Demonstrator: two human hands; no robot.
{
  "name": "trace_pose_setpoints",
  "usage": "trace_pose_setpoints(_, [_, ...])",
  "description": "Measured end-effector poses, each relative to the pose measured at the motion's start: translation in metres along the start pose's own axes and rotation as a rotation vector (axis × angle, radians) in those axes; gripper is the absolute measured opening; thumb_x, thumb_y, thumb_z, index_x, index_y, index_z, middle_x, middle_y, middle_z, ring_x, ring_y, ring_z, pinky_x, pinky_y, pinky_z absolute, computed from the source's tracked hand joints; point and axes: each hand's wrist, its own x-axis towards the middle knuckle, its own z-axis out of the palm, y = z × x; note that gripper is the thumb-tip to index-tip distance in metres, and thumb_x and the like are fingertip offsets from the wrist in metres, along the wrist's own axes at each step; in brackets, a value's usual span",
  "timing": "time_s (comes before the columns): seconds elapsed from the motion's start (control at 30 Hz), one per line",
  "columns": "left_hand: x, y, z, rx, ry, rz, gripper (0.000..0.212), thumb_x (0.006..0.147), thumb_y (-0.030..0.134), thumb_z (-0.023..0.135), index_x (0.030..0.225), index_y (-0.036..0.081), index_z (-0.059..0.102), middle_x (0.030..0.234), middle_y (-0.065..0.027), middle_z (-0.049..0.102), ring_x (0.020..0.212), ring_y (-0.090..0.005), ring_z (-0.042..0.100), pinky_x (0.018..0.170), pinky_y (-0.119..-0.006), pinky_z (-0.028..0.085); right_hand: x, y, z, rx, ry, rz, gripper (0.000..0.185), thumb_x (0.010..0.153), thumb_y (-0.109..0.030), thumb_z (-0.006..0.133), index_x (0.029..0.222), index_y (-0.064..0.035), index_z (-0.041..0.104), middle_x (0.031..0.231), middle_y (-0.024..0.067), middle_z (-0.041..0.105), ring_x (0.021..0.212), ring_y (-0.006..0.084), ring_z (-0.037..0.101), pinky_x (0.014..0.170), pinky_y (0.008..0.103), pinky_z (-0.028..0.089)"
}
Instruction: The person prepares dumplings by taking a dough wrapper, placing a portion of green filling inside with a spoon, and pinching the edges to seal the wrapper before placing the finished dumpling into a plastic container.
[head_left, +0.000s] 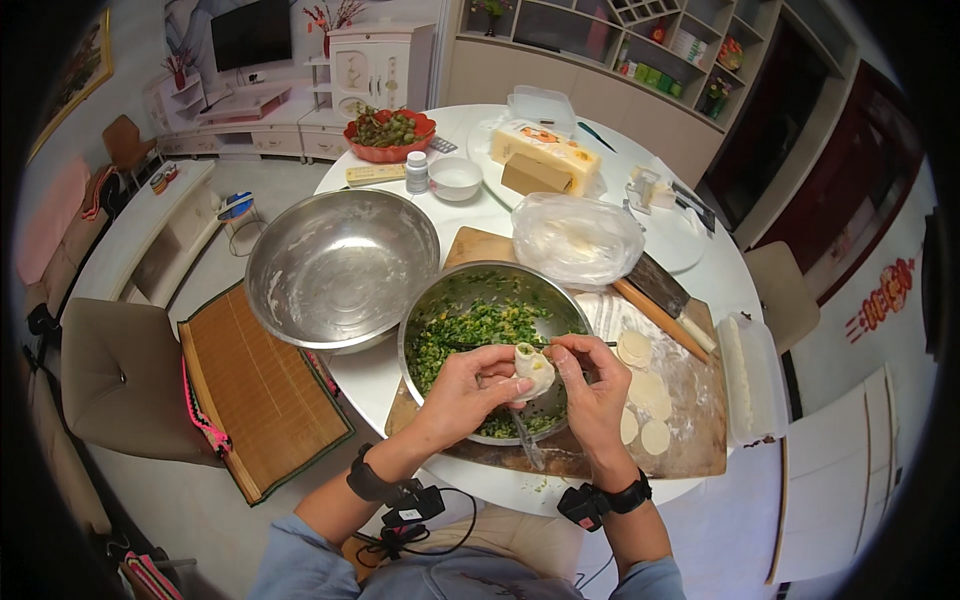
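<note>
Over a steel mixing bowl (420, 319), my left hand (469, 386) holds a partly folded dough dumpling (534, 375) whose open top shows green filling. My right hand (596, 382) pinches the dumpling's right edge between thumb and fingers. Chopped green and yellow filling (487, 322) lies in the bowl. A thin dark stick, perhaps a chopstick (466, 345), passes behind my hands; whether I hold it cannot be told. A metal utensil handle (529, 446) leans over the near rim. Several round dough wrappers (649, 394) lie on the floured wooden board (694, 420), right of my right hand.
A larger steel basin (341, 262) stands left of the bowl. A cleaver (660, 281), a wooden rolling pin (660, 319) and a plastic bag (577, 236) rest at the board's far side. A lidded plastic box (756, 379) sits at the right table edge.
</note>
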Motion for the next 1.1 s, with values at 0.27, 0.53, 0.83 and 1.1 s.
trace_pose_setpoints(0.27, [0.002, 0.0, 0.0, 0.098, 0.034, -0.006, 0.032, 0.087, 0.006, 0.063, 0.116, -0.006, 0.055, 0.099, -0.0114, 0.066, 0.084, -0.011, 0.063, 0.071, -0.024, 0.055, 0.001, -0.002, -0.001, -0.153, -0.025, -0.188, 0.015, 0.078, 0.001, 0.068, 0.093, 0.0025, 0.065, 0.085, 0.0116, 0.064, 0.075, 0.019, 0.063, 0.068, 0.0271, 0.049])
trace_pose_setpoints(0.53, [0.001, 0.001, 0.003, 0.077, -0.001, 0.0, 0.033, 0.087, 0.005, 0.063, 0.118, -0.006, 0.055, 0.099, -0.0083, 0.066, 0.082, -0.0094, 0.062, 0.069, -0.023, 0.054, 0.002, 0.002, 0.0, -0.157, -0.118, -0.335, 0.017, 0.075, -0.001, 0.069, 0.093, -0.0009, 0.069, 0.092, 0.0084, 0.065, 0.083, 0.0212, 0.059, 0.072, 0.0299, 0.047])
trace_pose_setpoints(0.83, [0.0, -0.004, 0.006, 0.187, 0.037, 0.052, 0.027, 0.086, 0.003, 0.064, 0.112, -0.004, 0.061, 0.089, -0.0045, 0.066, 0.075, -0.0066, 0.058, 0.065, -0.022, 0.05, 0.001, 0.001, 0.001, -0.171, -0.114, -0.362, 0.016, 0.076, 0.0, 0.069, 0.092, -0.0008, 0.068, 0.089, 0.0098, 0.067, 0.081, 0.0195, 0.061, 0.071, 0.0295, 0.048])
trace_pose_setpoints(1.1, [0.0, 0.001, 0.007, 0.075, 0.006, -0.002, 0.03, 0.083, 0.007, 0.068, 0.11, -0.005, 0.062, 0.093, -0.0052, 0.067, 0.08, -0.0078, 0.06, 0.069, -0.022, 0.049, -0.012, 0.001, 0.007, 0.266, 0.031, 0.037, 0.033, 0.076, 0.002, 0.072, 0.106, 0.0073, 0.06, 0.088, 0.0117, 0.07, 0.082, 0.0123, 0.063, 0.079, 0.0255, 0.048])
